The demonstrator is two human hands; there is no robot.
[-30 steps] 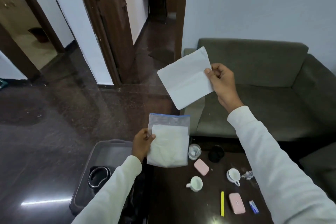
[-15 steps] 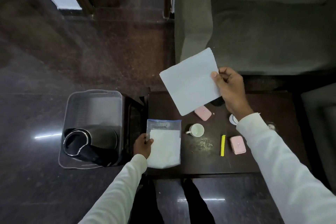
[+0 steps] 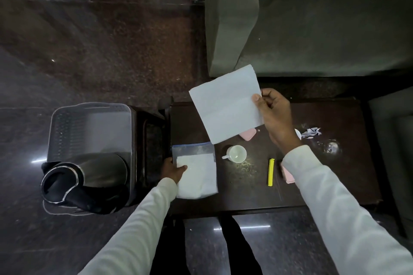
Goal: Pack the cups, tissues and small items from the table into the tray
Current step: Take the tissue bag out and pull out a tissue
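The near tabletop edge is bare. The bag of tissues lies flat at the left edge, gripped at its side by the left hand. A white cup, yellow stick and pink case are spaced apart mid-surface. The tray sits left, beside the tabletop, a black kettle in it. A single tissue is pinched above the far edge by the right hand.
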